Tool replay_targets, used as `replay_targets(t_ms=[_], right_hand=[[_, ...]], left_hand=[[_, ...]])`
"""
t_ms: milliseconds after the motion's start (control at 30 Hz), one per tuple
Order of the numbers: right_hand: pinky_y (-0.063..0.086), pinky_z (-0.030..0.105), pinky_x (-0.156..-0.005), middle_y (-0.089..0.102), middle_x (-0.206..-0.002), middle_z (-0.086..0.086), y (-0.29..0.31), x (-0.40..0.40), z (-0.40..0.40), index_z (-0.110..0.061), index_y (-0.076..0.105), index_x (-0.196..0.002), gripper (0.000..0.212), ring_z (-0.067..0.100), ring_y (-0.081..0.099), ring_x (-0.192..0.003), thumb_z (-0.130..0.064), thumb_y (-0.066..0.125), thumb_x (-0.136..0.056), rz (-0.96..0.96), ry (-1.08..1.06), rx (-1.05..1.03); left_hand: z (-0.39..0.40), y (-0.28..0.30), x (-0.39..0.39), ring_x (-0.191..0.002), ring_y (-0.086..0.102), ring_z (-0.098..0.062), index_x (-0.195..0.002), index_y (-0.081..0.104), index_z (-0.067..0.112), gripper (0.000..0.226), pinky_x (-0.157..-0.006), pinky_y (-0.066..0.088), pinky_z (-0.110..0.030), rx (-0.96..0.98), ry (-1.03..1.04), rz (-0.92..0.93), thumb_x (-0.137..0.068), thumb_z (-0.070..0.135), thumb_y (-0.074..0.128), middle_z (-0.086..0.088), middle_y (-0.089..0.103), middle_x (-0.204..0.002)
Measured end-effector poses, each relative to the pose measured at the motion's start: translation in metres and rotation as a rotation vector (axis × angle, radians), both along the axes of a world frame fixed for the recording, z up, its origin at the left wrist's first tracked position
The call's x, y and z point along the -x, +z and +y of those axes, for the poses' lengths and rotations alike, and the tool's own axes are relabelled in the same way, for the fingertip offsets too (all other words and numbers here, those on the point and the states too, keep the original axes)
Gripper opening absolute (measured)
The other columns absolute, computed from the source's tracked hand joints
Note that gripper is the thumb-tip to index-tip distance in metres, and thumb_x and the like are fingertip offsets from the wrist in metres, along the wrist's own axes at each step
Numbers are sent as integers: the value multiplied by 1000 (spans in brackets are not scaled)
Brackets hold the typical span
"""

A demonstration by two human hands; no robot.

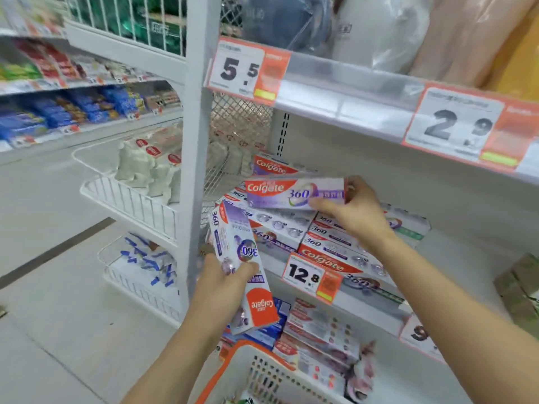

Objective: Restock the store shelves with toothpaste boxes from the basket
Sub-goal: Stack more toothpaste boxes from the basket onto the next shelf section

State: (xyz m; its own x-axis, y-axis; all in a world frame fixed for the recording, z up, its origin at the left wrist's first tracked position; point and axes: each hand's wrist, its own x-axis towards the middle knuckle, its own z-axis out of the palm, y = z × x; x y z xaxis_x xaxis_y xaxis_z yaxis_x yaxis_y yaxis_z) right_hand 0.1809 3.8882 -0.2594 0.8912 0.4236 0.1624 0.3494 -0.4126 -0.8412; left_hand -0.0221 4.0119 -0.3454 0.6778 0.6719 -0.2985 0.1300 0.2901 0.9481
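My right hand (pixel 354 212) grips the right end of a purple-and-white Colgate 360 toothpaste box (pixel 291 192), held level just above the stack of toothpaste boxes (pixel 320 237) on the middle shelf (pixel 361 298). My left hand (pixel 224 282) grips a second toothpaste box (pixel 242 269) upright and upside down, in front of the shelf's left end. The white basket with an orange rim (pixel 262 371) sits low at the bottom centre; its contents are mostly hidden.
A white upright post (pixel 198 141) stands left of the boxes. Orange price tags 12.8 (pixel 312 277), 5.5 (pixel 248 70) and 2.9 (pixel 463 129) hang on shelf edges. More toothpaste boxes (pixel 318 330) fill the lower shelf. Wire racks (pixel 131 196) jut out on the left.
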Motion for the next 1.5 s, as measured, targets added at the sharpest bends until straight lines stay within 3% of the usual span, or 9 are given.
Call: replay_targets(t_ms=[200,500,733,900,1100,1200,1300,1400,1500], right_hand=[[50,29,-86,65,-122,-1,11,-4,4,-29,60,-121,57,16,61,-107,-45,85,-72,-336,244,595],[47,27,-88,65,-118,-4,35,-39,54,-28,63,-121,50,15,56,-105,-36,83,-76,-482,216,538],[44,41,-95,44,-135,6,36,-73,68,-32,45,-141,70,28,44,-120,-52,73,-80,-643,270,888],[39,31,-105,45,-153,2,30,-83,63,-29,44,-149,65,24,48,-132,-36,71,-90,-477,437,816],[31,26,-106,42,-149,11,24,-90,60,-29,41,-151,65,26,42,-135,-38,68,-92,-485,445,828],[31,39,-114,33,-154,8,20,-90,58,-37,34,-153,70,29,36,-139,-47,66,-91,-476,429,887],[31,47,-115,28,-157,4,19,-68,52,-36,32,-153,68,27,31,-140,-47,63,-93,-589,383,803],[50,33,-93,61,-125,-2,24,-29,41,-25,58,-132,39,10,61,-107,-35,65,-95,-464,433,406],[58,34,-69,71,-103,7,25,9,27,-17,61,-122,35,20,73,-83,-34,68,-92,-62,607,308]], left_hand=[[2,7,-7,-80,75,-23,-117,50,29,33,-79,61,-50,-29,29,-2,-90,29,70,-2,74,-96],[-13,9,-16,-70,73,-16,-110,48,30,28,-59,56,-30,-3,18,-47,-93,18,66,2,72,-89],[-15,11,-19,-60,70,-10,-98,44,28,24,-47,51,-22,16,-4,-40,-93,24,67,0,69,-87],[-15,17,-16,-67,70,-12,-96,43,28,24,-50,51,-23,-2,-9,-26,-94,24,66,0,68,-89],[-16,18,-15,-70,70,-10,-99,45,29,23,-54,50,-25,1,-29,-42,-93,22,66,5,68,-89],[-17,22,-16,-60,70,-6,-103,49,31,21,-54,50,-24,92,-50,-95,-94,20,65,7,72,-78],[-12,19,-19,-53,68,-19,-112,52,16,18,-42,49,-22,220,-42,-144,-97,9,59,-7,68,-69],[-12,18,-22,-78,73,-20,-122,55,23,22,-60,58,-31,169,-50,-141,-100,20,54,-5,74,-91],[-15,15,-15,-83,74,-11,-124,56,31,38,-65,58,-26,-14,-72,-181,-88,28,71,2,75,-99]])
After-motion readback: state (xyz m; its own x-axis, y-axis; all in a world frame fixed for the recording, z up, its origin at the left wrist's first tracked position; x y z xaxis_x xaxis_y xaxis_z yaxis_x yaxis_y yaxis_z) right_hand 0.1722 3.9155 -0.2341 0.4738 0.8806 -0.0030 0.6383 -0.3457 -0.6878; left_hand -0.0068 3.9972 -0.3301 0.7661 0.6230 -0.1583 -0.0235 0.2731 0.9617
